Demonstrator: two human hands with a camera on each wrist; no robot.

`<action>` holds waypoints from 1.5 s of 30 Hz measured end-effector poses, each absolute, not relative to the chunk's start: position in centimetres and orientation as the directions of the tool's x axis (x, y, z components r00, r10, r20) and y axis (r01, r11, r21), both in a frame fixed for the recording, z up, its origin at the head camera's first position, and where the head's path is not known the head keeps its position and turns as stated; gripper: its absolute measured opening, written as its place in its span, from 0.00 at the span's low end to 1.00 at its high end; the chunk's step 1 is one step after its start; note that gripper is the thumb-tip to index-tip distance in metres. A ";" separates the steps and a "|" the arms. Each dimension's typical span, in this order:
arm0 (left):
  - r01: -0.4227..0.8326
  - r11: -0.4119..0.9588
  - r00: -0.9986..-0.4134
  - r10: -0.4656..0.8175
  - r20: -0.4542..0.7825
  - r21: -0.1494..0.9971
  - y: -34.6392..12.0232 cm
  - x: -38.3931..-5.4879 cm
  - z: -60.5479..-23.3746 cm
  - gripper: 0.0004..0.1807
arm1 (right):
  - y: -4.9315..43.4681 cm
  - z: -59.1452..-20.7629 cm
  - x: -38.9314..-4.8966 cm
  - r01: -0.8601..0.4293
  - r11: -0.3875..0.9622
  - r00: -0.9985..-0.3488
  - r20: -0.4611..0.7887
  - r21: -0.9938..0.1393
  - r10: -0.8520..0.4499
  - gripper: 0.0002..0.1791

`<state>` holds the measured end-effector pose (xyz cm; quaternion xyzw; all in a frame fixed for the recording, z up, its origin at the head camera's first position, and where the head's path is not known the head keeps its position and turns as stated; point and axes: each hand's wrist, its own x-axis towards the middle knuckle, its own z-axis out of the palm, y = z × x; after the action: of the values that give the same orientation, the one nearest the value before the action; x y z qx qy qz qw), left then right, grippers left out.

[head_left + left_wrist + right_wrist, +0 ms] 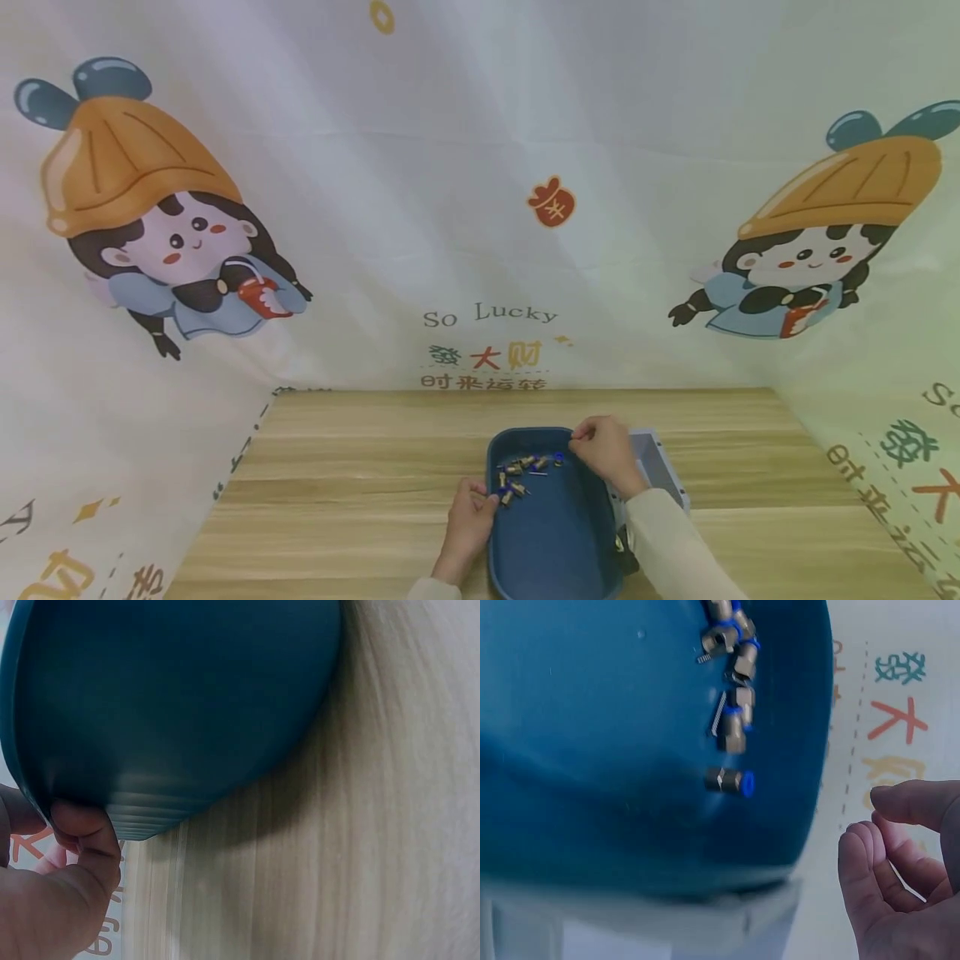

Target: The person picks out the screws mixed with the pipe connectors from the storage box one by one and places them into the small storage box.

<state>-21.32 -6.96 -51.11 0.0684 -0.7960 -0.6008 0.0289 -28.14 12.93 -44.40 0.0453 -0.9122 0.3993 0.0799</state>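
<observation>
A dark blue tray with rounded corners sits in front of me. Inside, toward its far left, lie several metal push-in fittings with blue collars, plus a thin screw. One fitting lies apart from the cluster. At the tray's left side, my left hand pinches the rim between thumb and fingers. My right hand is over the far right corner. Its thumb and loosely bent fingers stand a little apart in the right wrist view, with nothing between them.
A light grey bin stands right of the tray, partly behind my right forearm. Near the tray's right side, small brass-coloured pieces show beside a dark object. A printed cloth walls in the wooden table.
</observation>
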 end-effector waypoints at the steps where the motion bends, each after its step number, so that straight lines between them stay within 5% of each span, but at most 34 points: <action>1: -0.074 0.268 -0.989 -0.142 -0.037 0.961 -7.0 -21.3 -51.1 0.08 | 12.6 -44.6 -28.2 -0.146 0.675 -0.983 0.180 -0.723 -0.020 0.03; 45: -0.090 0.255 -0.989 -0.138 -0.056 0.963 -7.2 -21.1 -50.9 0.08 | 9.2 -52.3 -29.0 -0.174 0.740 -0.978 0.201 -0.649 -0.053 0.08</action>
<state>-21.13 -7.20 -50.93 0.0718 -0.7918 -0.6062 0.0196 -28.96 9.22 -52.33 0.0610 -0.9290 0.3551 0.0851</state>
